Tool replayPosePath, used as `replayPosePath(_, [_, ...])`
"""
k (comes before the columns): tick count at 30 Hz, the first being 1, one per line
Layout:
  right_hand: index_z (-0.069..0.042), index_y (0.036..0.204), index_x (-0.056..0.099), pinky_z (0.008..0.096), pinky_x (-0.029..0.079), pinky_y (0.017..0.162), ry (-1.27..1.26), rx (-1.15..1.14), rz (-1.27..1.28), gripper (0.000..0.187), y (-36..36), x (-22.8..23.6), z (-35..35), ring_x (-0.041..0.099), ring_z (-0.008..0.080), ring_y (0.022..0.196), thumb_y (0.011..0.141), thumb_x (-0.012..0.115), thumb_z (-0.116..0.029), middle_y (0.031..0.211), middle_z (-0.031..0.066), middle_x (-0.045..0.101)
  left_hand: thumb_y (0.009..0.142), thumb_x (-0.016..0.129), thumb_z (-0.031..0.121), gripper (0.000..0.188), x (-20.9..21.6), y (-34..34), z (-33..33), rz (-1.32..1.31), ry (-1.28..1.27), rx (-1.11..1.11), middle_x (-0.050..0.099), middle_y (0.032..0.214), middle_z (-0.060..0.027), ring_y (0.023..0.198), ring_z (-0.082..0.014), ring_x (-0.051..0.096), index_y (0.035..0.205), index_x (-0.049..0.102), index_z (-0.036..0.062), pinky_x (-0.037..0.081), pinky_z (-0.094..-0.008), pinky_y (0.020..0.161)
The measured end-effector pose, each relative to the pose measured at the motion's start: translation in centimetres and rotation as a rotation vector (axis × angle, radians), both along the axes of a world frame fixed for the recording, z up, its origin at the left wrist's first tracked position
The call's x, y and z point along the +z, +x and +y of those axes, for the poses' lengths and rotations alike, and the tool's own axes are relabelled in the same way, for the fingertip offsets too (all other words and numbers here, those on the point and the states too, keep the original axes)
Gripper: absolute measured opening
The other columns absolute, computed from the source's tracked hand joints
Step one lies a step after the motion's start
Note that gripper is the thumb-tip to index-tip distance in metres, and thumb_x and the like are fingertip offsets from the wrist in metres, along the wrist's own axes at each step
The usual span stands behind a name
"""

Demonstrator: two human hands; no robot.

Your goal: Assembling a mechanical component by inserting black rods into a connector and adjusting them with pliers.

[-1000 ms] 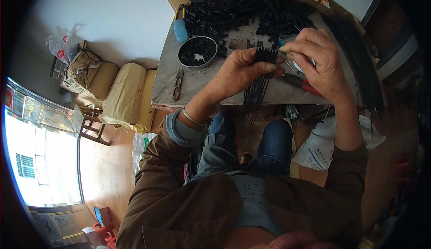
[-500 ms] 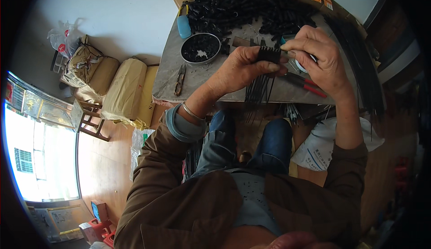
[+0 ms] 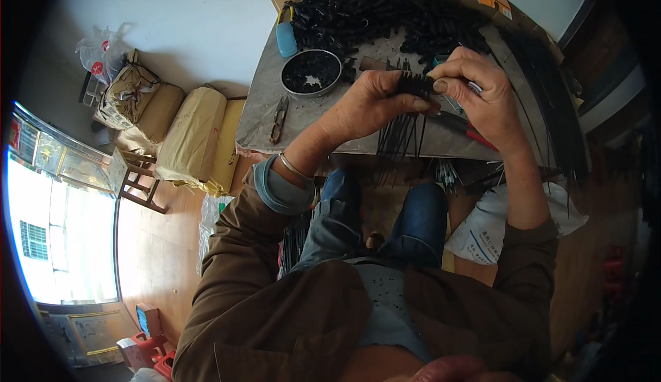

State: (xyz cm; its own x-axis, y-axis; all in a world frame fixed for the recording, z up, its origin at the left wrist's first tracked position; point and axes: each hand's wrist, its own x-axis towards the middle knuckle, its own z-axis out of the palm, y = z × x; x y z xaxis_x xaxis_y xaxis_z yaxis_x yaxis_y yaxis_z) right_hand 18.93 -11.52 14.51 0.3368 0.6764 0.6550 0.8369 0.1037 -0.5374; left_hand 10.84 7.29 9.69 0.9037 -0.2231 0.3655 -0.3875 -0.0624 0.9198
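My left hand (image 3: pixel 372 103) is closed on a bundle of thin black cables (image 3: pixel 399 134), held above the table's near edge. Their long ends hang below the fingers, and a comb-like row of short black tips (image 3: pixel 415 82) stands up over the thumb. At the right end of that row, my right hand (image 3: pixel 482 93) pinches with thumb and forefinger; whatever lies between those fingertips is too small to make out. Under the right hand is a red-handled tool (image 3: pixel 480 136), partly covered. Left of the hands stand a round bowl (image 3: pixel 311 95) of small black bits and a pair of snips (image 3: pixel 279 120).
A heap of black tubular parts (image 3: pixel 372 13) covers the table's back, beside a blue object (image 3: pixel 286 39). Long black strands (image 3: pixel 551 99) lie along the right side. A white sack (image 3: pixel 485 227) sits on the floor at right; wrapped bundles (image 3: pixel 196 141) and a wooden stool (image 3: pixel 141 182) stand left.
My right hand has come slightly lower and tilted, staying at the row's right end. The left hand keeps its grip in nearly the same place. The view has shifted a little.
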Motion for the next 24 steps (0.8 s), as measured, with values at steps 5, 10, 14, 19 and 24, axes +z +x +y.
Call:
replayPosePath(5, [0.001,0.090,0.068,0.0254,0.046,0.063,-0.082,0.007,-0.072,0.010,0.1,1.3,-0.3,0.056,0.0107,0.072,0.081,0.068,0.004,0.076,0.0026,0.057,0.091,0.062,0.006,0.022,-0.3,0.0,0.1,-0.021,0.019,0.010,0.072,0.100,-0.0083,0.102,-0.0156,0.066,0.113,0.066,0.0020,0.052,-0.0307,0.094])
replayPosePath(10, [0.001,0.091,0.067,0.0257,0.044,0.065,-0.146,0.025,-0.104,0.011,0.4,1.7,-0.4,0.055,0.0111,0.072,0.081,0.067,0.004,0.077,0.0023,0.056,0.089,0.066,0.009,0.020,0.1,-0.2,0.0,-0.070,0.108,0.068,0.073,0.099,-0.0050,0.096,-0.0118,0.066,0.108,0.069,0.0046,0.052,-0.0285,0.089])
replayPosePath(14, [0.001,0.090,0.067,0.0255,0.044,0.063,-0.077,0.074,-0.035,0.009,0.4,0.8,0.1,0.054,0.0108,0.071,0.082,0.067,0.002,0.077,0.0022,0.056,0.088,0.066,0.010,0.020,0.1,0.0,0.1,-0.091,0.125,0.052,0.073,0.100,-0.0044,0.097,-0.0123,0.066,0.108,0.069,0.0050,0.052,-0.0294,0.090])
replayPosePath(19, [0.001,0.091,0.067,0.0253,0.044,0.063,-0.121,0.063,-0.095,0.008,0.4,1.6,0.1,0.053,0.0106,0.071,0.083,0.067,0.001,0.076,0.0019,0.055,0.088,0.067,0.014,0.024,-0.1,-0.1,0.2,-0.117,0.150,0.061,0.073,0.101,-0.0047,0.097,-0.0132,0.067,0.110,0.068,0.0059,0.053,-0.0299,0.089])
replayPosePath(24, [0.000,0.092,0.068,0.0233,0.055,0.068,-0.061,0.148,0.154,0.009,1.2,0.1,0.4,0.061,0.0093,0.076,0.088,0.066,-0.007,0.079,-0.0004,0.061,0.090,0.064,0.019,0.029,0.1,0.0,0.6,-0.165,0.245,0.029,0.072,0.105,-0.0056,0.102,-0.0154,0.065,0.115,0.065,0.0038,0.051,-0.0319,0.094])
